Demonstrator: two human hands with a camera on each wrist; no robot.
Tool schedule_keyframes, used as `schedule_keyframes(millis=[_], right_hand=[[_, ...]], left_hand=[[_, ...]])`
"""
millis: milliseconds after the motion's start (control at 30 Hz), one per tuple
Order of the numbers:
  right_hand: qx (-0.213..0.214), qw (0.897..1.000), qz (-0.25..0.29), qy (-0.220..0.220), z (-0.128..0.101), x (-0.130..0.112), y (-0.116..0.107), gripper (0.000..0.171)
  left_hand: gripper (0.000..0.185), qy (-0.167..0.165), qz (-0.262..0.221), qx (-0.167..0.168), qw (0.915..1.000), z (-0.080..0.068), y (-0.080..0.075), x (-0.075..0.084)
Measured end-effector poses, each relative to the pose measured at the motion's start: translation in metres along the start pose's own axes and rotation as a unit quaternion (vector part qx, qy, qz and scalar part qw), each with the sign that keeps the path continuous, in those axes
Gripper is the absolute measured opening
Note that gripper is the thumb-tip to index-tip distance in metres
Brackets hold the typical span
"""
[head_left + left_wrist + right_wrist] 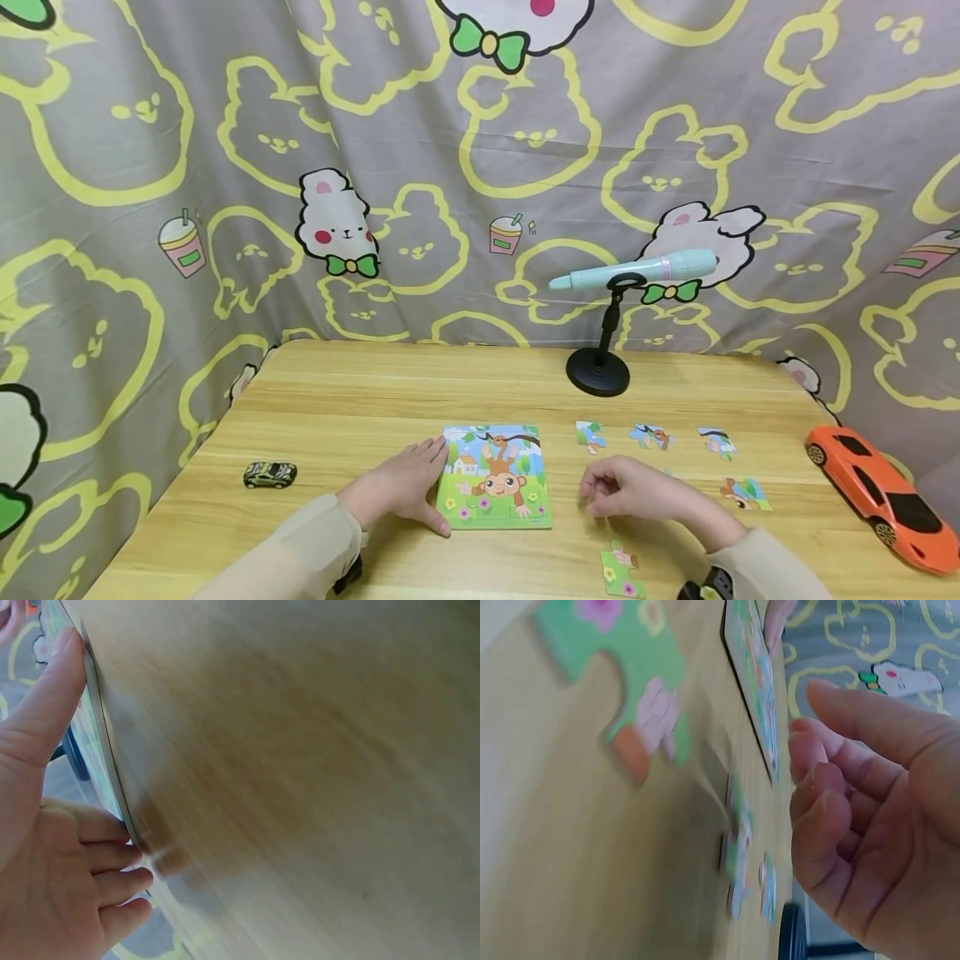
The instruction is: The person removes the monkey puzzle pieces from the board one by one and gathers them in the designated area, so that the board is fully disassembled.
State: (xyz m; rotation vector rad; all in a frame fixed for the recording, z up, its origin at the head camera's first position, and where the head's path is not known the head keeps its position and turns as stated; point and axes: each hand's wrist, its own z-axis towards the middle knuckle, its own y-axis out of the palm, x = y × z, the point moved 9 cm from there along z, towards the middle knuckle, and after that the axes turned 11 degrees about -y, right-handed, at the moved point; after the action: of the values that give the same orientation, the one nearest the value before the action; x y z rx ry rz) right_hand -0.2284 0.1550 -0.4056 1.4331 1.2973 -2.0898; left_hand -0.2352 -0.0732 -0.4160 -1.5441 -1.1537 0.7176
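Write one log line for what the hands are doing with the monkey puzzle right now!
left hand rests against puzzle board edge | right hand hovers, fingers curled, empty | loose puzzle pieces on table

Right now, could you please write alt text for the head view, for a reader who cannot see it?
A person's left hand rests against a monkey jigsaw board on a wooden table, while the right hand, fingers loosely curled, hovers among loose puzzle pieces. A toy pen on a stand stands behind.

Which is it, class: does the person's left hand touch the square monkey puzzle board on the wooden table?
Touching. In the left wrist view, the left hand presses its fingertips against the puzzle board's edge.
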Motion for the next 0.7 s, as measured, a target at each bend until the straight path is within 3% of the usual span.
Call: schedule_keyframes(millis=[367,700], right_hand=[[0.012,0.998,-0.055,-0.011,0.053,-0.005,0.026,0.024],[-0.001,0.997,-0.082,-0.005,0.077,-0.006,0.041,0.031]], left_hand=[[0.112,0.000,0.003,0.001,1.0000,0.000,0.000,0.001],[0.113,0.000,0.004,-0.001,1.0000,0.000,0.001,0.001]])
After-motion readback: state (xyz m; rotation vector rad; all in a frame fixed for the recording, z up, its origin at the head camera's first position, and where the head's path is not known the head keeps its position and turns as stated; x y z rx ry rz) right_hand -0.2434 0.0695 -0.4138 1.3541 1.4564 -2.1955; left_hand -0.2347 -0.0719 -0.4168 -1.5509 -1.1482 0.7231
